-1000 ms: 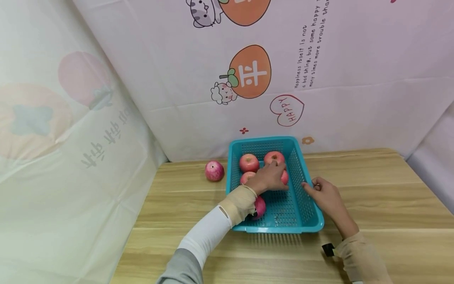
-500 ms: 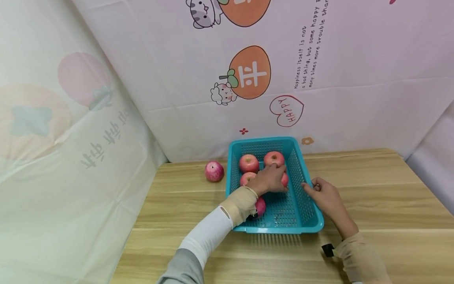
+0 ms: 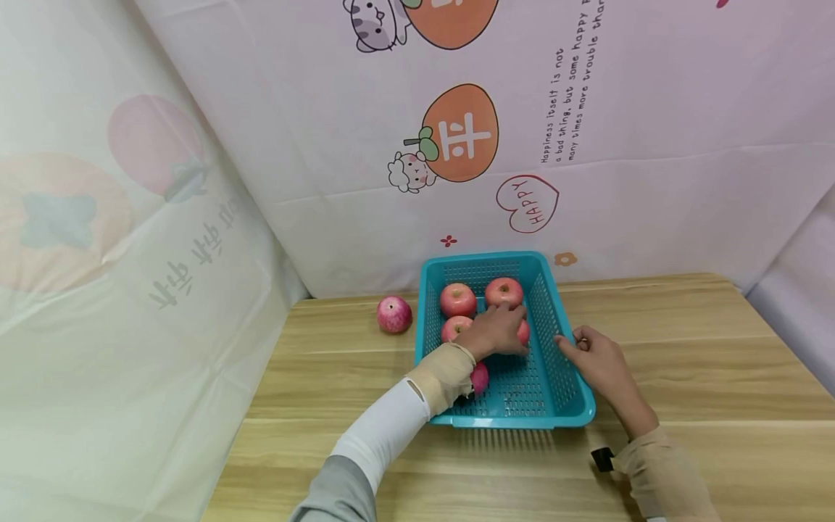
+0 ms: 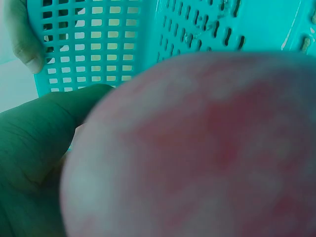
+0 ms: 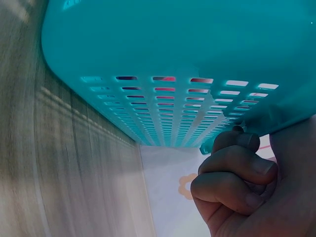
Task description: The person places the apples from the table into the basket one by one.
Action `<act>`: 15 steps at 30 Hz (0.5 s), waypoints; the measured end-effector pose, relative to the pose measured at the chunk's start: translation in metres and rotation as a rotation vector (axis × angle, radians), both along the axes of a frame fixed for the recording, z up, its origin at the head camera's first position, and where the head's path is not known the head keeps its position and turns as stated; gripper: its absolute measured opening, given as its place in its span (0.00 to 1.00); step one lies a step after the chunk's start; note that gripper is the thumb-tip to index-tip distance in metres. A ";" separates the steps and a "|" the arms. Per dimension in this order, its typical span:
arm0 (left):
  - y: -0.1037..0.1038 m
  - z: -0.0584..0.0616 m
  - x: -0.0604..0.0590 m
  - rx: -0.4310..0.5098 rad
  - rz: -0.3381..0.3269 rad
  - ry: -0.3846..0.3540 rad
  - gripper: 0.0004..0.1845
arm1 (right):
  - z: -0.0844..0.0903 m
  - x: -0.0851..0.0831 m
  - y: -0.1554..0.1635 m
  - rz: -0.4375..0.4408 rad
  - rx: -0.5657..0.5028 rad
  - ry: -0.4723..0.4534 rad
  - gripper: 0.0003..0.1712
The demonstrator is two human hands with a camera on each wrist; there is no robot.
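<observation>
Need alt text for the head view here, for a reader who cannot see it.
A person's left hand grips a red apple inside a teal basket on a wooden table, while the right hand holds the basket's right rim. More apples lie in the basket, and one lone apple sits on the table to its left.

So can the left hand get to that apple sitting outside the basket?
Probably yes. The apple lies alone on the table, left of the basket, with nothing around it. But the left hand already grips another apple inside.

Teal basket (image 3: 564,348), pink-red apples (image 3: 458,299)
</observation>
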State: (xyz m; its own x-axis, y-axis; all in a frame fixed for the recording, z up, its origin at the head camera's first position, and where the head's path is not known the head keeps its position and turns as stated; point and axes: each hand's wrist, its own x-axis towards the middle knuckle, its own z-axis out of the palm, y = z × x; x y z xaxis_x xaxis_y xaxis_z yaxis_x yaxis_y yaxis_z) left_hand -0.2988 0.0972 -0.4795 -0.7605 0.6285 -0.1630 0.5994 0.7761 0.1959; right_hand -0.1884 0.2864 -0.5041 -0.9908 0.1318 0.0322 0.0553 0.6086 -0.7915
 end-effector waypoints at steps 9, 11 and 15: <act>0.000 -0.004 0.000 0.010 0.002 -0.012 0.40 | 0.000 0.001 -0.001 0.000 -0.001 -0.004 0.26; -0.001 -0.004 0.000 0.014 0.006 -0.016 0.40 | -0.001 0.001 -0.001 0.000 0.000 -0.004 0.26; -0.001 -0.005 0.000 0.012 0.007 -0.015 0.41 | -0.001 0.000 0.000 0.005 0.007 -0.006 0.26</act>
State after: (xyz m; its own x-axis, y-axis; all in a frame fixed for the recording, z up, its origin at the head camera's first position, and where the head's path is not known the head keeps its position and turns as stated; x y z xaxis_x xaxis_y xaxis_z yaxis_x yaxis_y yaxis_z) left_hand -0.2985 0.0959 -0.4846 -0.7622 0.6254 -0.1673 0.5910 0.7776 0.2144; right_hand -0.1881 0.2860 -0.5053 -0.9915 0.1270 0.0275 0.0569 0.6142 -0.7871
